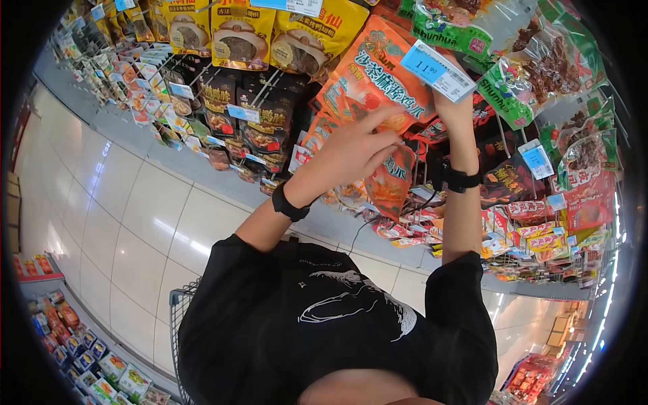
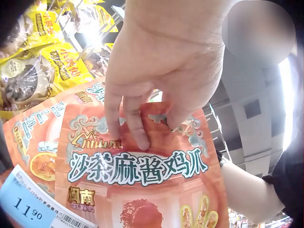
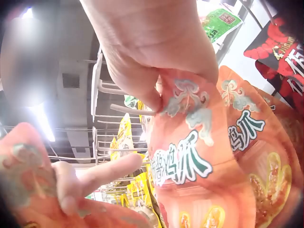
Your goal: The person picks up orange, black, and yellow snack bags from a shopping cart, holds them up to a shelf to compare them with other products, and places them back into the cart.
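In the head view my left hand point(image 1: 354, 152) reaches over an orange chicken-feet bag point(image 1: 391, 185) at the front of the rack. Up close in the left wrist view, its thumb and fingers pinch the top edge of that bag point(image 2: 137, 166). My right hand point(image 1: 455, 115) is raised to the right, partly behind a blue-and-white price tag point(image 1: 435, 71). It grips the upper corner of another orange chicken-feet bag point(image 3: 190, 133), beside the end of a metal hook point(image 3: 130, 109). More bags of the same kind hang behind.
Yellow snack bags point(image 1: 239, 34) hang at upper left, black pouches point(image 1: 266, 115) below them. Green-edged Shunhua bags point(image 1: 540, 67) hang at upper right. A thin cable point(image 1: 361, 229) dangles between the arms. A wire cart point(image 1: 179, 304) stands at left on the tiled floor point(image 1: 135, 223).
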Available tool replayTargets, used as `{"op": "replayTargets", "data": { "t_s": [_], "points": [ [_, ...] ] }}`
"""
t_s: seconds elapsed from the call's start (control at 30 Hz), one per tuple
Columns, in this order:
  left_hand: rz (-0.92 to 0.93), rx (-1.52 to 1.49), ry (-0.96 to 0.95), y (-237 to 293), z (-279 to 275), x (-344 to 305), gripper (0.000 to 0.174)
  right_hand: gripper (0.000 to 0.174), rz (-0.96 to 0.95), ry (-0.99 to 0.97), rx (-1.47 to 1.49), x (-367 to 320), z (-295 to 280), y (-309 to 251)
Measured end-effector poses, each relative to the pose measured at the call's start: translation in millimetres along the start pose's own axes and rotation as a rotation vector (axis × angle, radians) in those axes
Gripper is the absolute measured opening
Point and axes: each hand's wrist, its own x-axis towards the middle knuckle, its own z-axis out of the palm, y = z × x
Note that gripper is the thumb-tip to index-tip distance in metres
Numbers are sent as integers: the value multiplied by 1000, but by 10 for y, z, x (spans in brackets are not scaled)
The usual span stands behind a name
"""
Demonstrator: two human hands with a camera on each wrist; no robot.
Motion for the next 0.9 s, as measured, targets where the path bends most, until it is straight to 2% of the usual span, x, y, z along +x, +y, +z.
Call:
{"op": "replayTargets", "data": {
  "t_s": [0.1,0.17,0.23,0.3,0.37,0.4,0.47,0.57,0.63,0.67,0.7,0.77,0.8,0.87,0.9],
  "points": [
    [99,84,-62,21,-15,10,10,18,59,14,-75,92,-6,89],
    [138,154,-70,150,-88,-15,13,19,-7,21,-13,117,-5,158],
    [174,226,-78,297,-183,-17,17,22,38,45,-36,102,10,-60],
    [262,201,45,392,-259,2,20,24,84,68,-57,20,17,-182],
    [285,172,111,415,-285,31,21,29,-49,168,-218,-86,14,-229],
    [313,142,179,416,-285,46,22,29,-48,168,-218,-156,-4,-224],
    [333,110,206,396,-279,81,23,30,-53,315,-148,-351,-48,-173],
    [378,77,245,389,-279,133,26,32,-88,324,-33,-747,-90,-277],
    [402,79,257,389,-267,154,27,45,-12,212,266,-1019,-103,-376],
    [403,93,272,394,-246,163,26,57,-1,134,298,-1150,-95,-361],
    [407,105,286,392,-225,181,26,57,94,123,393,-1246,-53,-495],
    [463,101,321,334,-157,251,26,61,113,70,273,-1204,36,-899],
    [518,93,357,309,-112,281,25,61,118,83,266,-1227,43,-868],
    [540,95,368,282,-3,312,26,61,191,3,-45,-1289,85,-703],
    [550,111,388,279,37,328,27,61,199,13,-55,-1330,93,-585]
  ]
}}
